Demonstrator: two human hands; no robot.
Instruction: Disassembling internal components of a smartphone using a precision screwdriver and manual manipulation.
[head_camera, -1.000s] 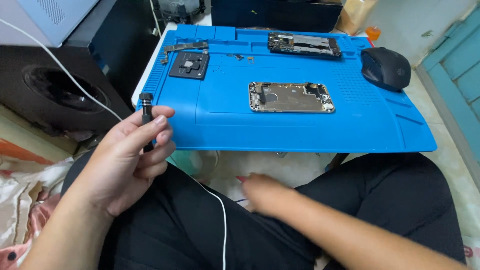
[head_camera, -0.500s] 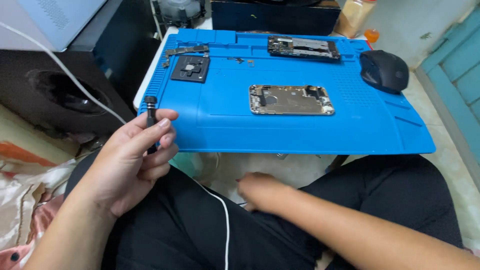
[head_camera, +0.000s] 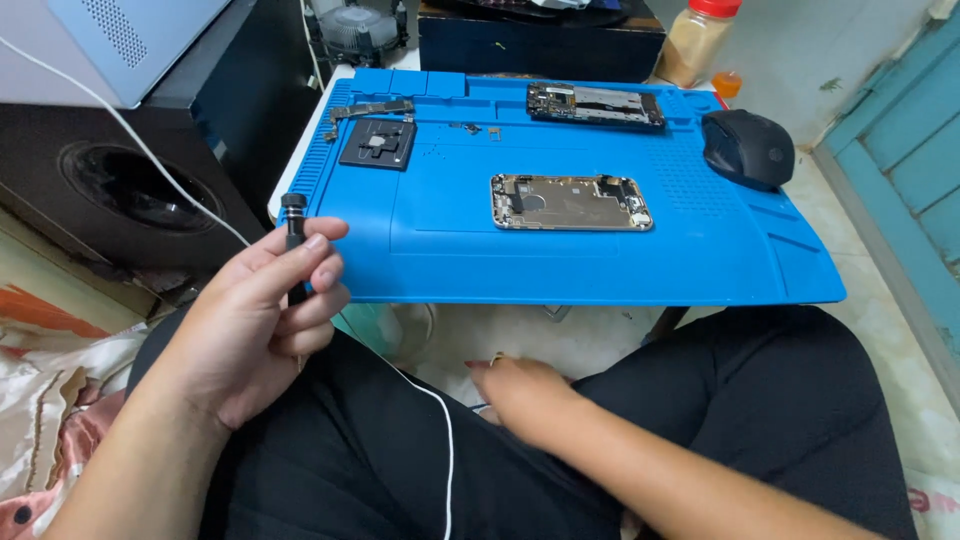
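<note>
We note our left hand (head_camera: 250, 320) clamped on a black precision screwdriver (head_camera: 294, 240) just left of the blue repair mat (head_camera: 560, 260). Right hand (head_camera: 520, 395), below the mat, blurred; grip unclear. A dropped screwdriver might vanish into our lap.

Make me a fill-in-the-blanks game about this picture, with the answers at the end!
1. The left hand holds a slim black ____ upright.
2. The opened silver phone shell lies on a big ____ rubber mat.
3. The black computer mouse sits near the mat's ____ edge.
4. The right hand reaches down toward the ____, below the mat.

Answers: screwdriver; blue; right; floor
</note>
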